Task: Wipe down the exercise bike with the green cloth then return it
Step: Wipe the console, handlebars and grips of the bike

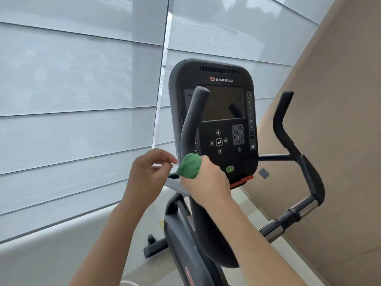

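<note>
Step in hand: wiping the near handlebar (190,122) of the exercise bike (214,124), by my reading.
Right hand (204,178): fingers curled round the bunched green cloth (189,165), holding it against the lower part of that handlebar.
Left hand (150,172): free, fingers loosely curled, holding nothing, just beside the cloth on its left and not touching it.
Cloth position: at the base of the handlebar's upright stretch, in front of the console (214,112)'s lower left corner.
Key relation: the handlebar's long axis runs up and slightly right from the cloth to its rounded tip, so the unwiped length lies above the right hand; a stroke would probably follow that line upward.
Nearer hand: the right, already on the bar.
Counts: one cloth, one console, two handlebars; the far handlebar (284,124) stands well apart to the right.
Progress: return of the cloth not yet begun.
</note>
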{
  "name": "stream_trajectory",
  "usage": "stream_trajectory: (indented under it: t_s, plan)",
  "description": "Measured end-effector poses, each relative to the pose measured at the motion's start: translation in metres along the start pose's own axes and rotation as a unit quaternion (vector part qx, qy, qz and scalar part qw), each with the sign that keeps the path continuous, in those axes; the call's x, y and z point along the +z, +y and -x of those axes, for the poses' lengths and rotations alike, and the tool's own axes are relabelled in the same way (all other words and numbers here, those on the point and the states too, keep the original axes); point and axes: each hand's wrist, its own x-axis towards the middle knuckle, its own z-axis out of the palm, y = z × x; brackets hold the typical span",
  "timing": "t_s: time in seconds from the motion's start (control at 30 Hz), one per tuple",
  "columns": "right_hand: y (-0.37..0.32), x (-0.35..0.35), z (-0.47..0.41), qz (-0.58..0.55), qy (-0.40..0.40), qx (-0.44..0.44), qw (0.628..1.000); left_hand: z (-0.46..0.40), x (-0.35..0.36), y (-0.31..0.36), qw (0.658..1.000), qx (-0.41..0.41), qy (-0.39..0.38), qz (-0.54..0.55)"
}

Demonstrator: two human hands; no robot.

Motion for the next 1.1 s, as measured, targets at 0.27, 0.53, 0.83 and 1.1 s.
stream_trajectory:
  t_s: [0.27,0.53,0.83,1.1]
  plan:
    - [0.014,-0.006,-0.001,-0.089,-0.037,-0.014,0.995,-0.011,0.014,0.005,1.000,0.005,-0.014,0.000]
    - [0.019,-0.024,-0.008,-0.253,0.095,-0.040,0.962,-0.021,0.012,0.007,1.000,0.008,-0.013,-0.010]
    - [-0.053,-0.066,-0.079,-0.188,0.238,-0.166,0.938,-0.028,-0.003,0.005,1.000,0.004,-0.013,-0.025]
    - [-0.060,-0.019,-0.065,-0.131,0.221,-0.150,0.955,-0.037,-0.016,0.000,0.999,0.021,0.008,-0.034]
